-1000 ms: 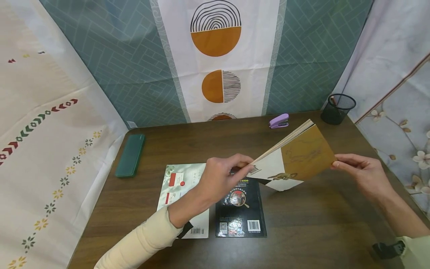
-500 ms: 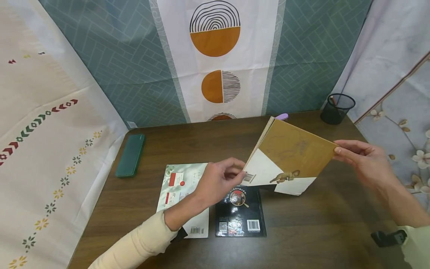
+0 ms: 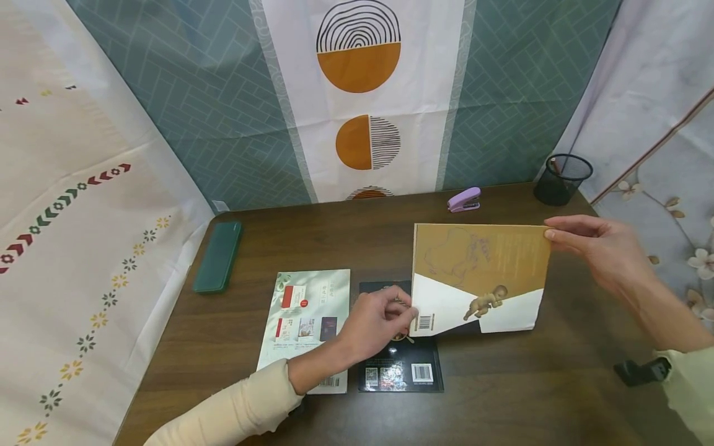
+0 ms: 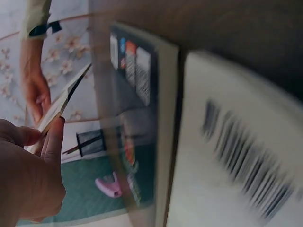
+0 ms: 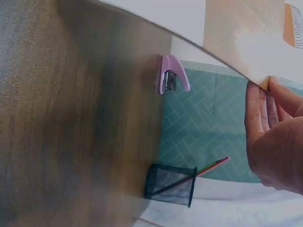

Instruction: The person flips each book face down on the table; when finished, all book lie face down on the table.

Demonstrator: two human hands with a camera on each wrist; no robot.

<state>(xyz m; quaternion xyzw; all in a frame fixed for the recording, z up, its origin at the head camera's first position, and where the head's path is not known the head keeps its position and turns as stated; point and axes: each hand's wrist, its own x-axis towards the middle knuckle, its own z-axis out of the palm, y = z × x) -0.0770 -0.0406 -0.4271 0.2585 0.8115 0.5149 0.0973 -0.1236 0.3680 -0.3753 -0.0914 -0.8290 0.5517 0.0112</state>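
Both hands hold a thin brown-and-white book (image 3: 480,279) over the dark wooden table (image 3: 530,396): left hand (image 3: 376,322) pinches its bottom corner, right hand (image 3: 599,251) its top corner.

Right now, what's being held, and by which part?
One book, by both hands. Left hand pinches its lower left corner, near the barcode; right hand pinches the upper right corner. It is raised above the table.

A dark wooden table (image 3: 502,396) is seen; on it lie a green case (image 3: 218,256), a pale green book (image 3: 307,310), a black book (image 3: 401,368), a purple stapler (image 3: 464,200); a mesh pen cup (image 3: 561,179) stands there too.
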